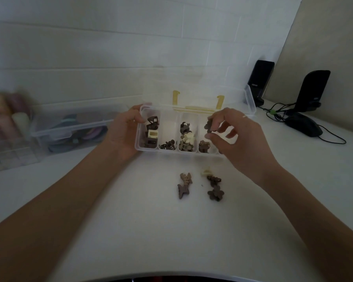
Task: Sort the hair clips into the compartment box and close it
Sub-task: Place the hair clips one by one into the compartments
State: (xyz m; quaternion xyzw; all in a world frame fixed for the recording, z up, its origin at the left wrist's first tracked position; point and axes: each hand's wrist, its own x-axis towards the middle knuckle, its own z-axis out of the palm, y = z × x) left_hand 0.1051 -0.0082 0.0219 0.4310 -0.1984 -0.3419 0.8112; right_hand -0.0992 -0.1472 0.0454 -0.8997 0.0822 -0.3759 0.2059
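Four-slot compartment box (139,137) lies long axis left-right, lid up at rear. L hand (124,132) grips its left edge; R hand (235,137) pinches brown clip (208,125) over rightmost slot. Loose clips (200,185) on table (151,231) in front, w/ room around.

Clear compartment box (149,148) sits mid-frame, lid (194,88) flipped up, brown and cream clips inside its four sections. Five loose hair clips (200,185) lie just below it, mostly brown.

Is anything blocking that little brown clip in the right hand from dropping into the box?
Nothing visible. The right hand pinches the brown clip just above the rightmost compartment of the compartment box, whose lid stands open behind.
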